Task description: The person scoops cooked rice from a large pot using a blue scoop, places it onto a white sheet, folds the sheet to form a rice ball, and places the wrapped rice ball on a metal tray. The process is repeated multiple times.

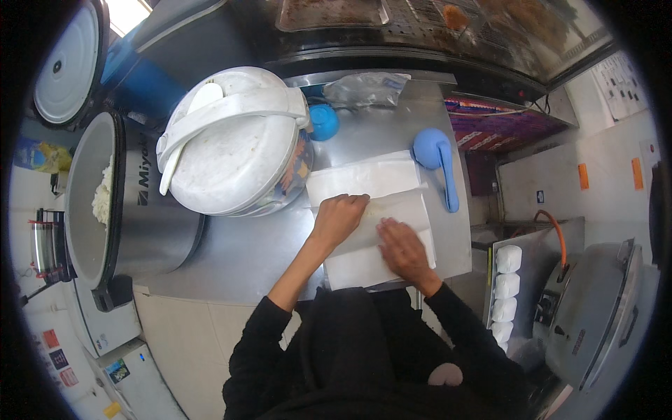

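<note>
White wrapping paper lies in overlapping sheets on the steel table before me. My left hand has its fingers curled onto the upper edge of a folded paper sheet, seemingly pinching it. Flat on the lower part of that paper rests my right hand, fingers spread a little and slightly blurred. A faint yellowish mark shows through the sheet between the hands; what lies under it is hidden. Beyond the paper's upper right corner is a blue rice scoop, its bowl face down and its handle towards me.
A large white-lidded container stands at left, with a white paddle under its handle. Beside it an uncovered rice cooker holds white rice. A blue cup and clear plastic bag sit behind. Several white wrapped bundles line the right.
</note>
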`<state>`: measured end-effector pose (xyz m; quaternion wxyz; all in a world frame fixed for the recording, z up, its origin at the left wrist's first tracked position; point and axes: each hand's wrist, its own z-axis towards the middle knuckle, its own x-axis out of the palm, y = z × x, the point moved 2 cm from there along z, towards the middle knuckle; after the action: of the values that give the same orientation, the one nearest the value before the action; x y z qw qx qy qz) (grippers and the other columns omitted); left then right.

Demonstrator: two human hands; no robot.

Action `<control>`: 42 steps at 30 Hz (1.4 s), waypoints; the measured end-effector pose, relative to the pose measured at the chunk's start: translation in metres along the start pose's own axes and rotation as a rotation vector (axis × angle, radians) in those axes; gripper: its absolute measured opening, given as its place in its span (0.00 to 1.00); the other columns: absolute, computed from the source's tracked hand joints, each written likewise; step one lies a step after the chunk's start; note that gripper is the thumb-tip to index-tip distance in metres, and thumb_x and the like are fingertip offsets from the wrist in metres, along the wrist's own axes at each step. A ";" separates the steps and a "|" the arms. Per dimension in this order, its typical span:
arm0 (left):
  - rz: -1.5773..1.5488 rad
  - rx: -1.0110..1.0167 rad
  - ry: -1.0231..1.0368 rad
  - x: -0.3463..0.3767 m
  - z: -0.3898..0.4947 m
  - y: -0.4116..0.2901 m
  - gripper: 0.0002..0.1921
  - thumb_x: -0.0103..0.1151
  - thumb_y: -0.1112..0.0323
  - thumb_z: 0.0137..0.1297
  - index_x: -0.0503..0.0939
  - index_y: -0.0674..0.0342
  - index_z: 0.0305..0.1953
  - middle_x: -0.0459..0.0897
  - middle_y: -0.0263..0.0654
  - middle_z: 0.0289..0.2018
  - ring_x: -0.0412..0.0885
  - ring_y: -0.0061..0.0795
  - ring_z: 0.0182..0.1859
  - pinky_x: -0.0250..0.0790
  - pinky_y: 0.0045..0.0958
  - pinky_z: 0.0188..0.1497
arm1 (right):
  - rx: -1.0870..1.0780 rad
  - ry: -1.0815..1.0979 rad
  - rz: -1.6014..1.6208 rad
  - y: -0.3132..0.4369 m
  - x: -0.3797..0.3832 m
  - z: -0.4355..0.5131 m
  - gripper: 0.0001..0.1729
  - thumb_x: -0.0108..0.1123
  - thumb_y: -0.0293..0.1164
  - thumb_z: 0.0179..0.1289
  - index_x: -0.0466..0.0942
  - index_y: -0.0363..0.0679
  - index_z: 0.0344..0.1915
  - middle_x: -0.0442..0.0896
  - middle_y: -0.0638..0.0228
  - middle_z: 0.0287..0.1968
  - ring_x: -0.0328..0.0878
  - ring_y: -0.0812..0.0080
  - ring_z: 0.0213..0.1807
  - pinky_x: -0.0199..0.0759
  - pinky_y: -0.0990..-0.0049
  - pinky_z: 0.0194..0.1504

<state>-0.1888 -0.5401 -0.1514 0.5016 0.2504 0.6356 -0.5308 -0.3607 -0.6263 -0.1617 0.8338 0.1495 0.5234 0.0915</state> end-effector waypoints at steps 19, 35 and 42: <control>0.190 0.039 -0.150 0.063 -0.075 -0.053 0.29 0.51 0.68 0.60 0.63 0.69 0.63 0.67 0.50 0.62 0.64 0.42 0.66 0.49 0.47 0.70 | -0.086 0.075 0.152 0.000 -0.001 -0.005 0.16 0.64 0.26 0.49 0.75 0.35 0.40 0.76 0.59 0.40 0.75 0.59 0.43 0.71 0.66 0.46; -0.448 -0.155 -0.126 0.065 -0.081 0.015 0.15 0.59 0.71 0.56 0.77 0.61 0.47 0.82 0.40 0.44 0.80 0.38 0.46 0.73 0.32 0.47 | 0.280 0.141 0.268 -0.069 0.016 -0.009 0.07 0.61 0.30 0.56 0.81 0.42 0.35 0.84 0.65 0.38 0.79 0.61 0.40 0.72 0.66 0.45; -0.767 -0.546 -0.213 0.047 -0.064 0.022 0.14 0.66 0.73 0.53 0.79 0.61 0.43 0.85 0.42 0.31 0.84 0.38 0.38 0.72 0.30 0.44 | 0.594 0.353 0.334 -0.079 0.021 0.020 0.13 0.67 0.33 0.50 0.80 0.44 0.38 0.83 0.64 0.33 0.78 0.58 0.35 0.68 0.63 0.40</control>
<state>-0.2112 -0.4841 -0.2075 0.3792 -0.1987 0.7432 -0.5141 -0.3343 -0.6974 -0.1985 0.6248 0.4497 0.6312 0.0946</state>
